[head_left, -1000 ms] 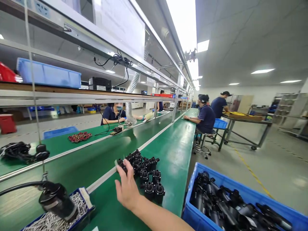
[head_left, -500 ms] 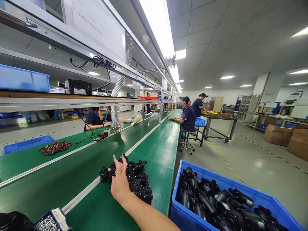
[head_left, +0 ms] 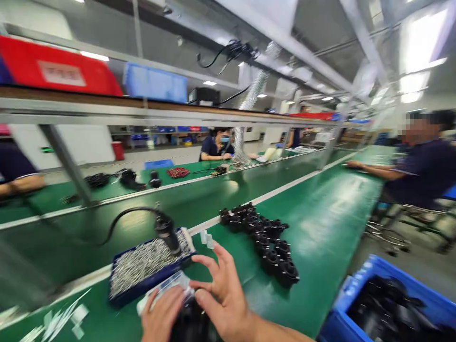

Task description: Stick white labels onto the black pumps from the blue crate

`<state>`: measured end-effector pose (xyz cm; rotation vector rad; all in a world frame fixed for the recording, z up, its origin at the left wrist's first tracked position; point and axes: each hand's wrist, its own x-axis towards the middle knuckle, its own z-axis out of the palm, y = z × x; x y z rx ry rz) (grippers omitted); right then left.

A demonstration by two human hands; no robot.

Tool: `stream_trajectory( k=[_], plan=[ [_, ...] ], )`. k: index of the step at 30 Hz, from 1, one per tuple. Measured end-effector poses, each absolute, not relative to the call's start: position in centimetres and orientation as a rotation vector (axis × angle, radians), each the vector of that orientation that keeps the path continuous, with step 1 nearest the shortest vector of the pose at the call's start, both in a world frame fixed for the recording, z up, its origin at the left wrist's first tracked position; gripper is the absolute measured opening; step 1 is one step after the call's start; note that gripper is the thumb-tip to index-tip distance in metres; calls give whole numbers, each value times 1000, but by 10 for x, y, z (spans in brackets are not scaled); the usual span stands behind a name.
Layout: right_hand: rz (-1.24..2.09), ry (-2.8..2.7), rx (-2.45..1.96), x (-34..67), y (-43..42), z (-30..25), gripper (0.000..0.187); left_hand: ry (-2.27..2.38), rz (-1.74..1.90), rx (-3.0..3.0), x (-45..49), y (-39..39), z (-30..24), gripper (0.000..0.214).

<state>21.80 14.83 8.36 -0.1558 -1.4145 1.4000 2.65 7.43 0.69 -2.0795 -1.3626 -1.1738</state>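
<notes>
The fingers of your right hand (head_left: 230, 301) are standing spread, the thumb lying against the top of a black part (head_left: 192, 318); whether they are gripping it, you cannot tell from here. Two small pale tabs (head_left: 206, 238) are showing at the tips. Your left hand (head_left: 162, 311) is curving along the left side of that part, its grip partly hidden, so its hold is staying unclear. The black part is sitting between your hands at the near edge of the view, and a pale translucent piece (head_left: 174, 281) is lying just beyond your left fingers.

On the green surface (head_left: 309, 218), a blue tray (head_left: 124, 298) is resting just to the far left of your hands, carrying a heap of metal screws (head_left: 142, 266). A black tool (head_left: 167, 232) is hanging over its right end. To the near left, white strips (head_left: 67, 313) are lying loose. Farther right of your hands, a cluster of black fittings (head_left: 263, 232) is standing close together. At the near right, a blue bin (head_left: 342, 311) is holding more dark parts (head_left: 384, 297). Beyond it, a person in a dark shirt (head_left: 423, 164) is sitting with an arm reaching onto the surface.
</notes>
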Motion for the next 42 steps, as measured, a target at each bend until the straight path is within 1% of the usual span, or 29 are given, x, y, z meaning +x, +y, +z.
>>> stream_trajectory(
  k=[1, 3, 5, 8, 11, 15, 20, 26, 32, 42],
  plan=[
    [1452, -1411, -167, 217, 145, 81, 65, -1282, -1136, -2172, 28, 71, 6, 60],
    [1495, -1408, -214, 215, 145, 77, 59, -1370, -1238, -2197, 37, 63, 10, 57],
    [1466, -1406, -279, 214, 147, 77, 55, -1448, -1350, -2238, 48, 57, 19, 58],
    [1373, -1354, -370, 218, 149, 86, 50, -1656, -1461, -2151, 57, 55, 33, 59],
    [1474, -1327, -386, 225, 149, 96, 55, -1830, -1488, -2023, 56, 57, 39, 56],
    [1639, -1379, -417, 228, 147, 97, 63, -1909, -1495, -1959, 52, 61, 40, 51],
    [1654, -1418, -486, 223, 147, 84, 68, -1919, -1491, -1952, 53, 61, 42, 49],
    [1666, -1447, -511, 221, 149, 82, 70, -1888, -1505, -1961, 53, 60, 43, 49],
    [1635, -1495, -520, 223, 148, 78, 70, -1891, -1493, -1969, 54, 59, 45, 47],
    [1333, -1666, -482, 221, 144, 78, 68, -1883, -1528, -1969, 54, 59, 43, 45]
  ],
)
